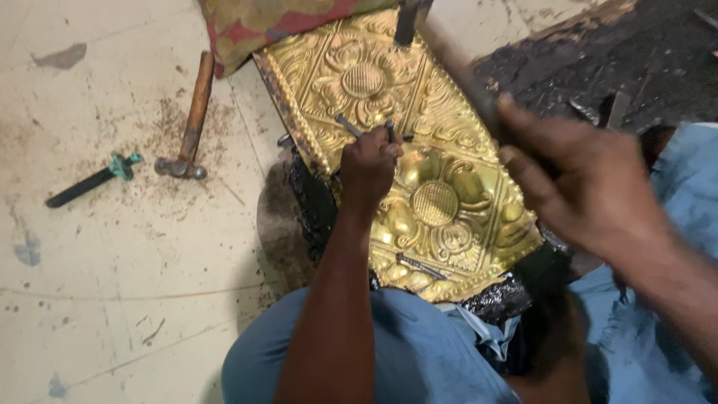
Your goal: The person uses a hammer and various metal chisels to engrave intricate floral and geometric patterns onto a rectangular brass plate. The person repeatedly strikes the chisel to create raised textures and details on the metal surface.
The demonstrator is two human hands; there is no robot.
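Note:
A golden embossed metal sheet (441,97) with flower reliefs lies on a black pitch bed in front of me. My left hand (368,166) rests on the sheet's middle and grips a thin metal punch (390,130), tip against the sheet. My right hand (576,176) is raised at the right, blurred, shut on the handle of a hammer (410,19) whose dark head shows at the top edge. Two loose punches (420,266) lie on the sheet's near edge.
A second hammer (188,120) with a wooden handle lies on the dusty floor at the left, beside a black tool with a green end (93,179). A red patterned cushion (262,26) sits behind the sheet. Black pitch debris (636,60) fills the upper right.

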